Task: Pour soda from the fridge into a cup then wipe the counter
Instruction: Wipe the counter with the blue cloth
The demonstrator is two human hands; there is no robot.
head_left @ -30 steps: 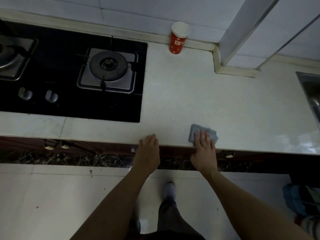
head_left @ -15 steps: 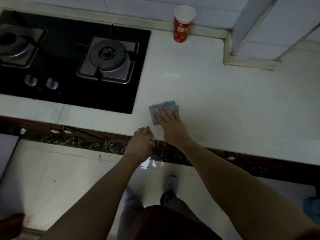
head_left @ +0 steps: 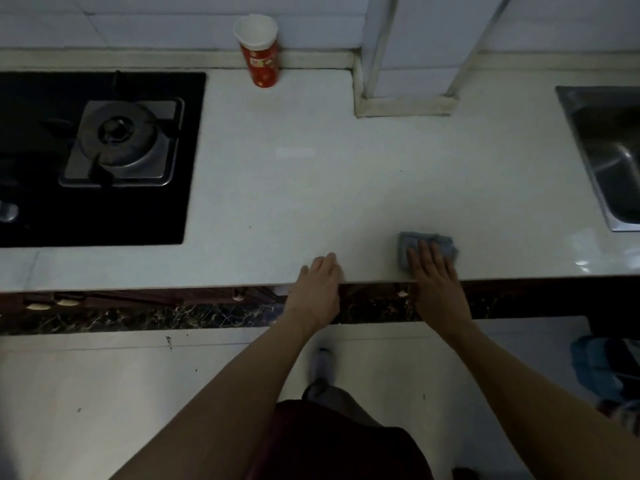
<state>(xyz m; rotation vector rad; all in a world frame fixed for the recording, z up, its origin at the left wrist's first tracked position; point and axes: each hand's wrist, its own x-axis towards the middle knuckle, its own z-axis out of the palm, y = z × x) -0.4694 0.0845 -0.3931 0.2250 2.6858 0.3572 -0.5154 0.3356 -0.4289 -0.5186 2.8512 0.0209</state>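
Observation:
A folded grey-blue cloth (head_left: pixel 410 242) lies on the white counter (head_left: pixel 329 174) near its front edge. My right hand (head_left: pixel 434 275) presses flat on the cloth, fingers spread over its near half. My left hand (head_left: pixel 320 282) rests flat on the counter's front edge, to the left of the cloth, holding nothing. A red paper cup (head_left: pixel 259 50) with a white inside stands upright at the back of the counter against the tiled wall. What is inside the cup cannot be seen.
A black gas hob (head_left: pixel 104 157) with a steel burner fills the counter's left part. A steel sink (head_left: pixel 609 157) is set in at the right. A white tiled column base (head_left: pixel 401 102) juts onto the counter behind. Below is a pale tiled floor.
My right hand has slid the cloth back to the right along the front edge, after a sweep left towards the hob. My left hand stays on the counter edge.

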